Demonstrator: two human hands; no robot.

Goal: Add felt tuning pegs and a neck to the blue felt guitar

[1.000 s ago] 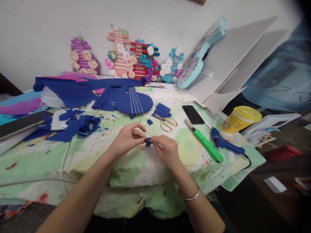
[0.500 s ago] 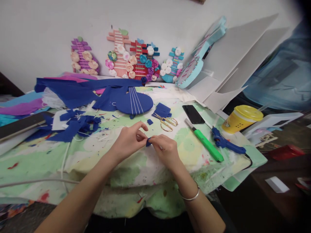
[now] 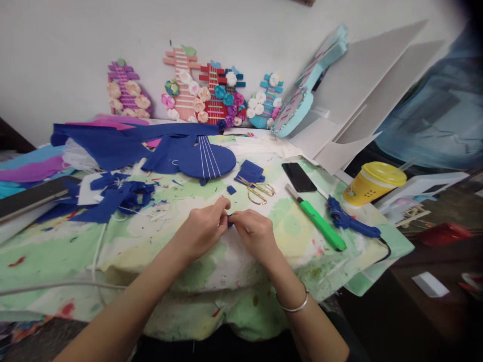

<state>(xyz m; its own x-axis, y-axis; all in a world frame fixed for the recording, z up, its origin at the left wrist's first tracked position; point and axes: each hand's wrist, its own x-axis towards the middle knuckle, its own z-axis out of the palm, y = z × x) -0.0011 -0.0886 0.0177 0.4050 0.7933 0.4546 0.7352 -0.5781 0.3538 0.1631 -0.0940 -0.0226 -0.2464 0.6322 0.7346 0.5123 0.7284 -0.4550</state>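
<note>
Over the front of the table my left hand (image 3: 206, 227) and my right hand (image 3: 253, 231) meet, fingertips pinched around a small piece of dark blue paper (image 3: 230, 221). Most of that piece is hidden by the fingers. Just beyond them lies a small blue square (image 3: 231, 189). Gold-handled scissors (image 3: 258, 193) rest behind my right hand, their blades on a stack of blue paper squares (image 3: 249, 172). Farther back is a blue instrument-shaped cutout (image 3: 217, 162) with white strings across its round body.
To the right lie a black phone (image 3: 299, 177), a green utility knife (image 3: 320, 223), a blue glue gun (image 3: 350, 221) and a yellow cup (image 3: 373, 183). Blue scraps (image 3: 121, 196) and a white cord (image 3: 98, 251) are at left. Decorated instrument models (image 3: 215, 95) lean on the wall.
My left hand's raised fingers have curled down and closed onto the blue paper piece. My right hand keeps its pinch. The view has shifted slightly.
</note>
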